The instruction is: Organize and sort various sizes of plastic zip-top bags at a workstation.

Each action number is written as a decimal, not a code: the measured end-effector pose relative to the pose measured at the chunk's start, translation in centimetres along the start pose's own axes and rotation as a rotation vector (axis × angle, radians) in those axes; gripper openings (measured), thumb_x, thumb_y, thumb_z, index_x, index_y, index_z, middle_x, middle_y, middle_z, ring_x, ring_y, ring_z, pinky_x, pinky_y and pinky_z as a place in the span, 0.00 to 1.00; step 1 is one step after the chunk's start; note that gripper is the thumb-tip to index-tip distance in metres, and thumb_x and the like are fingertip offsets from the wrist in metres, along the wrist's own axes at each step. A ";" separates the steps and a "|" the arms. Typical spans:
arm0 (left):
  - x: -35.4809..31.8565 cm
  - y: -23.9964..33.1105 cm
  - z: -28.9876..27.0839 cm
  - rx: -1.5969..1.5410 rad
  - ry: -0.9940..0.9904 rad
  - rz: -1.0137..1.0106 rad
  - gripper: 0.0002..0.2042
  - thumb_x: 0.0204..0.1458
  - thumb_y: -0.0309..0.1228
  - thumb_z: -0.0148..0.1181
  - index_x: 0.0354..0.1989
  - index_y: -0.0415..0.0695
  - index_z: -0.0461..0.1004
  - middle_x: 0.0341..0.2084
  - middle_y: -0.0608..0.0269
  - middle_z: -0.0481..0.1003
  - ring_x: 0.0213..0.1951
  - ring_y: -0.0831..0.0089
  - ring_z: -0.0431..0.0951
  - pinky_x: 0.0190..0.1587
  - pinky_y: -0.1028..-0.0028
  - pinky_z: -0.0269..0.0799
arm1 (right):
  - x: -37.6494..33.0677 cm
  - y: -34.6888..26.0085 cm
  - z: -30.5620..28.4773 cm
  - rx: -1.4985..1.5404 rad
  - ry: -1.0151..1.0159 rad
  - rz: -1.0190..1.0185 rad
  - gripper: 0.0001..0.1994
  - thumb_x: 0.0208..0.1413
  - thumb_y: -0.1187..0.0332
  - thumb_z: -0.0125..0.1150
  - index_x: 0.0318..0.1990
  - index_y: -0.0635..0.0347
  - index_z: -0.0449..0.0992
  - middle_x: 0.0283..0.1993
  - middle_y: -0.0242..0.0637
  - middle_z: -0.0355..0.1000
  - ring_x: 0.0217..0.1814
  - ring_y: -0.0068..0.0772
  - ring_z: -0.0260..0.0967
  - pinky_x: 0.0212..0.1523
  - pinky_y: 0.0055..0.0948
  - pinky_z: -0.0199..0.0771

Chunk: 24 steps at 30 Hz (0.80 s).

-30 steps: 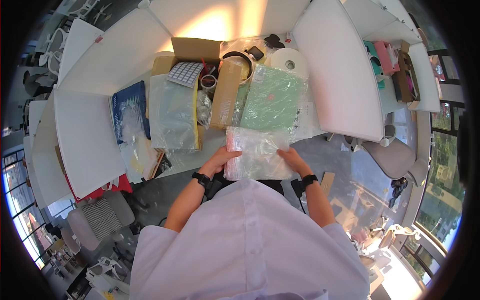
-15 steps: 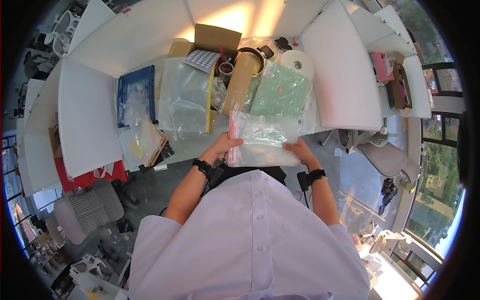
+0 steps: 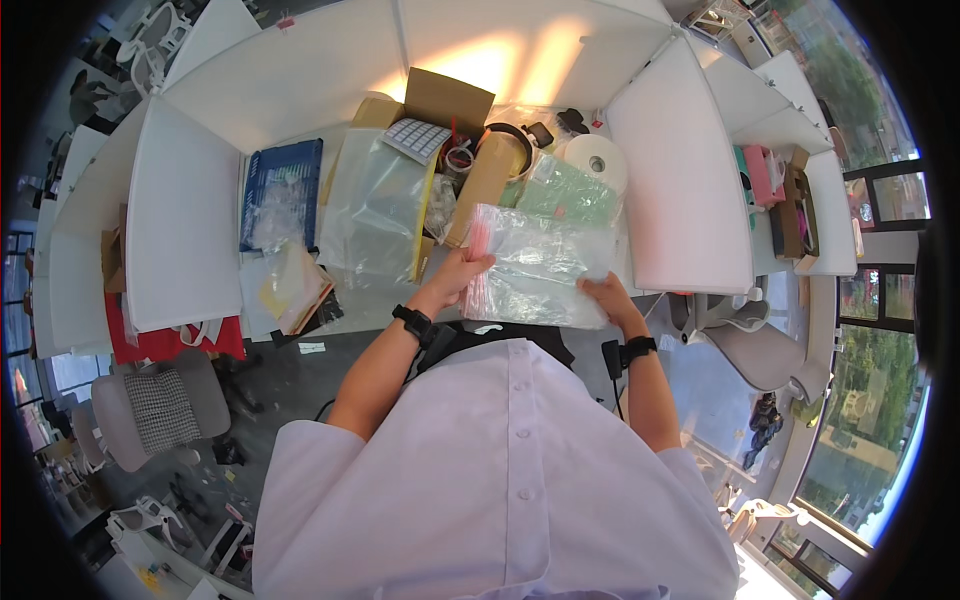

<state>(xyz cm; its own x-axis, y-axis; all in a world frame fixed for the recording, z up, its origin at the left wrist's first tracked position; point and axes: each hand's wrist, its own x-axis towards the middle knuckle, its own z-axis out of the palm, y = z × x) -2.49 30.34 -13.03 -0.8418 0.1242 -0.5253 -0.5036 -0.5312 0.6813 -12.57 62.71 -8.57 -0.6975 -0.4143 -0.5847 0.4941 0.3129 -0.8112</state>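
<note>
Between my two hands is a stack of clear plastic zip bags with pinkish-red edges along its left side. My left hand grips that red-edged side, thumb on top. On the right side, my right hand pinches the stack, its other fingers hidden underneath. The stack is held in front of my body, over the desk's near edge. Just beyond it lies a green pack in clear wrap, partly covered by the bags. A long brown cardboard piece lies beside that pack.
A white roll stands at the back right. To the left are a large clear bag, an open cardboard box with a keypad-like white grid, and a blue crate. White partitions flank the desk.
The stack has tilted up and now shows more of its face, covering more of the green pack. Both hands keep their hold. The whole view has shifted slightly.
</note>
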 end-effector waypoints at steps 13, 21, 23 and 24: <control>10.2 -2.7 5.3 -0.143 0.160 -0.129 0.14 0.60 0.35 0.59 0.48 0.37 0.72 0.37 0.63 0.76 0.37 0.73 0.79 0.39 0.69 0.77 | 9.5 -0.3 -10.6 -0.333 0.039 -0.006 0.20 0.52 0.68 0.65 0.51 0.69 0.72 0.41 0.36 0.75 0.40 0.26 0.71 0.41 0.29 0.72; 16.8 -3.5 7.2 -0.087 0.260 -0.150 0.19 0.59 0.40 0.60 0.51 0.38 0.71 0.38 0.62 0.76 0.37 0.73 0.78 0.38 0.70 0.75 | 14.4 1.3 -14.3 -0.123 0.054 -0.007 0.24 0.53 0.65 0.67 0.53 0.70 0.70 0.45 0.41 0.75 0.43 0.31 0.73 0.46 0.31 0.73; 18.2 -4.3 7.0 -0.069 0.290 -0.146 0.20 0.58 0.39 0.61 0.51 0.37 0.70 0.38 0.62 0.77 0.37 0.73 0.78 0.37 0.71 0.75 | 15.4 1.8 -14.4 -0.093 0.048 0.022 0.24 0.53 0.65 0.67 0.54 0.70 0.70 0.46 0.42 0.75 0.44 0.31 0.73 0.47 0.31 0.73; 18.9 -4.9 6.7 0.049 0.290 -0.068 0.20 0.57 0.38 0.62 0.52 0.37 0.70 0.39 0.61 0.77 0.38 0.72 0.78 0.38 0.70 0.75 | 15.7 2.2 -14.4 -0.185 0.068 0.022 0.24 0.53 0.66 0.66 0.55 0.70 0.69 0.47 0.42 0.75 0.46 0.32 0.72 0.49 0.32 0.72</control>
<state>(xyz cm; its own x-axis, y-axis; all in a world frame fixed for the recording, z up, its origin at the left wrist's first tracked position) -17.24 40.87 -22.89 -0.7183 -0.0903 -0.6898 -0.5720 -0.4876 0.6595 -29.88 69.19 -19.36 -0.7242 -0.3491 -0.5947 0.4099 0.4756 -0.7783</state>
